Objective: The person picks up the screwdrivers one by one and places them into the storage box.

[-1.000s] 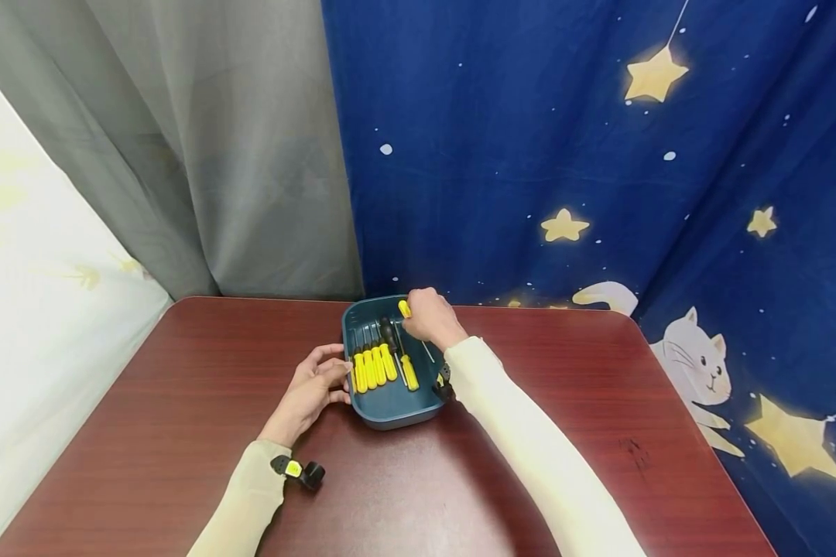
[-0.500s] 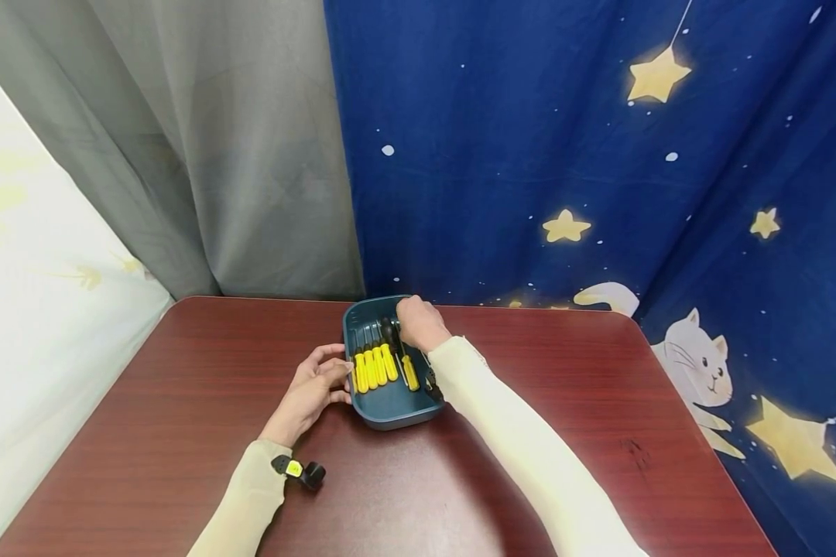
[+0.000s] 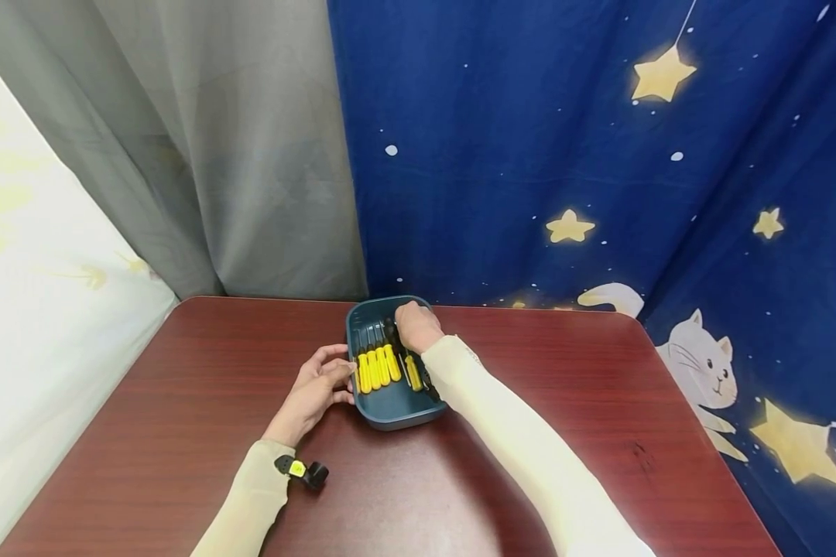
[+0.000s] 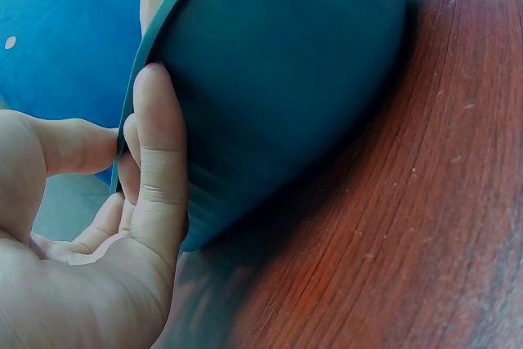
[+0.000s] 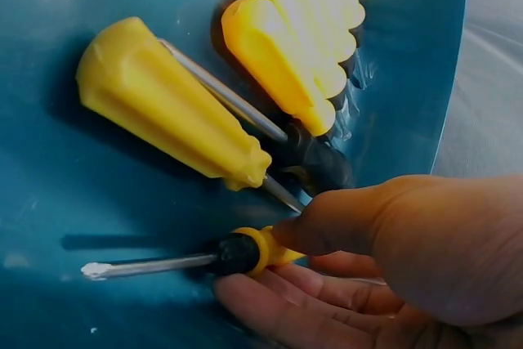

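Observation:
My left hand (image 3: 313, 391) pinches the left rim of a dark teal plastic tray (image 3: 400, 422); in the left wrist view, the thumb and fingers lie on either side of the rim (image 4: 140, 55). Inside the tray's right half, my right hand (image 3: 418, 326) grips a screwdriver (image 5: 260, 251) by its yellow handle, mostly hidden by the fingers. Its bare shaft points left in the right wrist view, low over the tray floor. Close by lie a loose yellow-handled screwdriver (image 5: 167, 108) and a black-handled one (image 5: 315, 159). Several yellow-handled screwdrivers (image 3: 378, 367) lie side by side along the left.
The tray stands near the back edge of a reddish-brown wooden table (image 3: 202, 418). Behind the table hang a grey curtain (image 3: 279, 155) and a blue curtain with stars (image 3: 488, 155). A wrist camera (image 3: 313, 474) is strapped to the left sleeve.
My right hand has moved left and lower into the tray with the screwdriver, whose yellow handle no longer shows in the head view. My left hand keeps its hold on the rim.

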Action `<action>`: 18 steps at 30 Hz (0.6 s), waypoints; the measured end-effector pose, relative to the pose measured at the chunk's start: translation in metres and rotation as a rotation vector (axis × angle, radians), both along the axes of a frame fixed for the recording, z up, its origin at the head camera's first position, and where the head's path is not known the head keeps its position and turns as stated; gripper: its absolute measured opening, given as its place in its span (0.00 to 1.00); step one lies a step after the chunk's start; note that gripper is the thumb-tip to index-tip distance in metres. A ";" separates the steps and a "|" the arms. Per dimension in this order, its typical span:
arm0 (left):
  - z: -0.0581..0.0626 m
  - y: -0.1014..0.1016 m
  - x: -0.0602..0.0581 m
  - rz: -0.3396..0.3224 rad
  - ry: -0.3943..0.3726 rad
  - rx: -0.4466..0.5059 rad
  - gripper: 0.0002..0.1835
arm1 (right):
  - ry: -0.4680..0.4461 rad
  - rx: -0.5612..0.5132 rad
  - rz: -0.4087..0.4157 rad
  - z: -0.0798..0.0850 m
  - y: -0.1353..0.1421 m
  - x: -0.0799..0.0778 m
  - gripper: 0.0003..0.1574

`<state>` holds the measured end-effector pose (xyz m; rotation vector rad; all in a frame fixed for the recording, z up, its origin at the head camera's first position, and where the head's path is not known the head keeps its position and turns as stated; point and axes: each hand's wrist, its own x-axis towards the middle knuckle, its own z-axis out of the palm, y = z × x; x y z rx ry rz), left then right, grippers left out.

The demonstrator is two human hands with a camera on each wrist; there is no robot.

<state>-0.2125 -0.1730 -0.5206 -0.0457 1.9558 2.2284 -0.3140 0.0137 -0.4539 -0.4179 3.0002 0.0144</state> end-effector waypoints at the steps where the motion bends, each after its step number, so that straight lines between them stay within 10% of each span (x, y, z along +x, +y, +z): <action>1: 0.000 0.000 0.000 -0.001 0.001 -0.001 0.29 | 0.000 -0.002 0.000 0.000 0.000 0.000 0.08; 18: 0.000 0.001 0.000 0.001 -0.005 0.003 0.30 | -0.036 -0.021 -0.058 0.002 -0.001 0.002 0.06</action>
